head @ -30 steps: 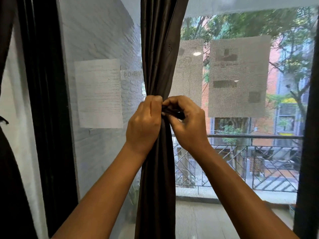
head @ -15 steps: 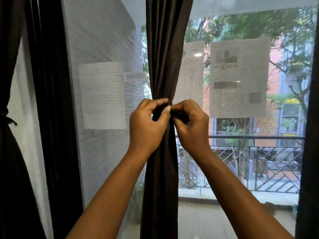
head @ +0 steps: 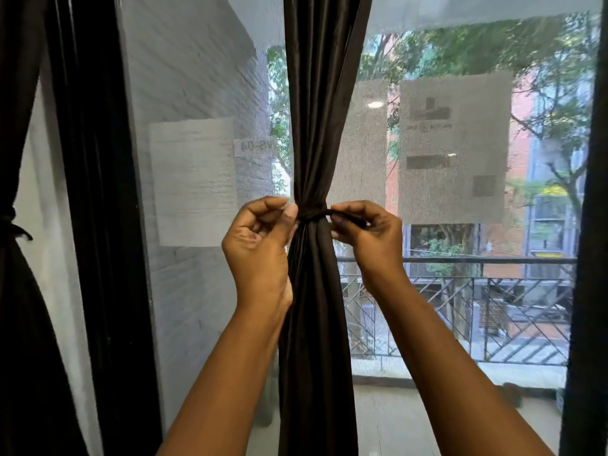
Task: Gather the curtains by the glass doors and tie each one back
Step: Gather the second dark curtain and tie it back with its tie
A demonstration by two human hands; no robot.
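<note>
Both hands have drawn apart, left hand (head: pixel 260 238) & right hand (head: pixel 368 235) each pinching 1 tie (head: pixel 312 214) end around curtain (head: pixel 316 291); uneven pull may loosen knot.

Occluded, cropped and illegible regions

The curtain (head: pixel 316 133) runs past the top and bottom edges. The left hand (head: pixel 260 238) hides its end of the tie (head: pixel 312 214); the right hand (head: pixel 368 232) covers the other end's tip. The left curtain (head: pixel 19 291) is cropped at the left edge. Text on the paper sheet (head: pixel 194 179) is unreadable.
</note>
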